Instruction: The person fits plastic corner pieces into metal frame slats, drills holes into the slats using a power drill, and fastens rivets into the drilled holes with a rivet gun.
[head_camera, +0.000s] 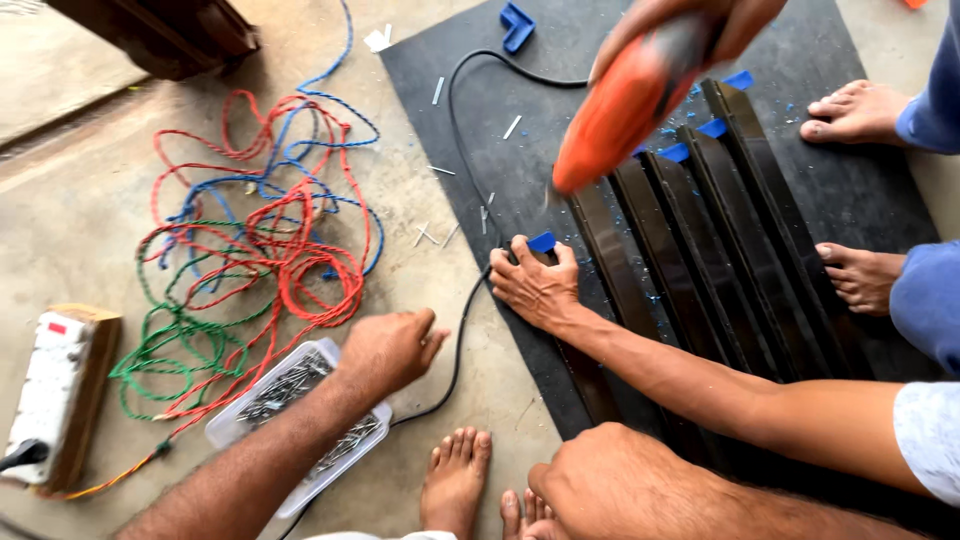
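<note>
A bare concrete floor (90, 215) carries a black mat (480, 110). Five dark strips (690, 250) lie side by side on the mat, blue caps at their far ends. The left hand (388, 348) is loosely curled, holding nothing, over a clear box of nails (300, 400) just off the mat's left edge. The right hand (615, 480) is a closed fist at the mat's near edge; what it grips I cannot tell. A co-worker's hand (535, 285) presses one strip; another holds an orange drill (625, 100). Coloured wires (260, 240) tangle on the floor.
</note>
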